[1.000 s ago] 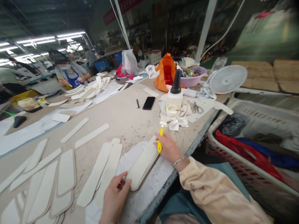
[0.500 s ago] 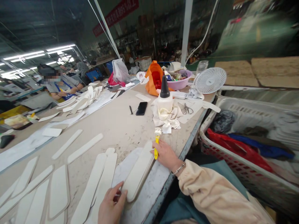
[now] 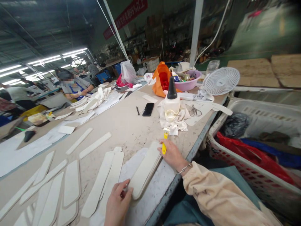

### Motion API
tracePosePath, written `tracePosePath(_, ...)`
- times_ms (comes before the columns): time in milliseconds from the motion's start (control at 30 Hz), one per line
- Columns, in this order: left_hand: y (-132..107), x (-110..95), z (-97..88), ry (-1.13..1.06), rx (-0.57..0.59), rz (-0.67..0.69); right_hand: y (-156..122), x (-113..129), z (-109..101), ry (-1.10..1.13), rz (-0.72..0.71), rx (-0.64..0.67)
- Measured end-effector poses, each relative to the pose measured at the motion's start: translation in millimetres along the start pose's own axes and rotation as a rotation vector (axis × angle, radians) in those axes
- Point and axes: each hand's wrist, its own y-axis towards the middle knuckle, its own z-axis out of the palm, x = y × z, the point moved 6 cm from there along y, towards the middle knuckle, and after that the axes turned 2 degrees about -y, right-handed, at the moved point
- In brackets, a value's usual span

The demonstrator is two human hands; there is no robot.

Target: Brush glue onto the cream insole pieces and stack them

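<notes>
While clamping a yellow brush (image 3: 166, 135) in the right hand (image 3: 173, 154), with fingers closed round the handle (image 3: 164, 149) at the far end of the strip stack (image 3: 145, 169), note left hand (image 3: 118, 201) at the near end, with thumb and forefinger close together; cannot tell whether pinching. Find the stack between both hands. Beyond the stack, see white bottle (image 3: 172, 104) and crumpled cloth (image 3: 182, 126); left of it, loose strips (image 3: 100, 182). Could smear the top strip (image 3: 142, 177) by tipping whitish bristles (image 3: 166, 130) down over the stack. Could snag the cloth by swinging outward. Could splay the stack, slightly fanned, by pressing unevenly.
</notes>
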Motion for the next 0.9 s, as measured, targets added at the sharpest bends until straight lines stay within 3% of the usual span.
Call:
tracePosePath(233, 2, -6, -10.8, -0.036, -0.076, 0.13, 7, 15, -12, 0.609, 0.118, -0.08)
tracePosePath(333, 8, -24, -11.0, -0.136, -0.006, 0.138, 11, 28, -18, 0.901, 0.134, -0.093)
tracePosePath(433, 12, -48, -4.7, -0.245, 0.144, 0.13, 14, 38, -24, 1.065, 0.145, -0.088)
tracePosePath(533, 10, -66, 7.3, -0.353, 0.305, 0.089, 17, 41, -31, 1.112, 0.143, -0.094)
tracePosePath(600, 4, -71, 15.3, -0.421, 0.35, 0.035, 18, 40, -35, 1.107, 0.141, -0.113)
tracePosePath(733, -16, -72, 32.8, -0.509, 0.347, -0.031, 19, 32, -39, 1.09, 0.154, -0.127)
tracePosePath(900, -37, -70, 51.5, -0.641, 0.239, -0.122, 19, 27, -41, 1.053, 0.144, -0.094)
